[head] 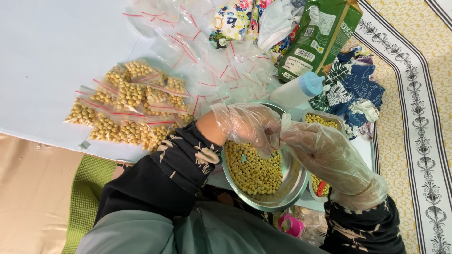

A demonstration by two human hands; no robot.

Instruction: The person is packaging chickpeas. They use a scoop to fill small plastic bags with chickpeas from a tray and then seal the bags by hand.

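While both gloved hands are meeting over the round steel bowl of yellow beans (256, 171), the filling step looks to be under way. The left hand (247, 124) and right hand (325, 153) are pinching together on a small clear red-striped zip bag (278, 136) at the bowl's 12 o'clock rim. Filled bean bags (129, 110) are piling at 10 o'clock, empty clear bags (212, 70) at 12. Next move likely calls for holding the bag mouth open while scooping.

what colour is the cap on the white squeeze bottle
Light blue: the cap on the white squeeze bottle, clearest in the head view.
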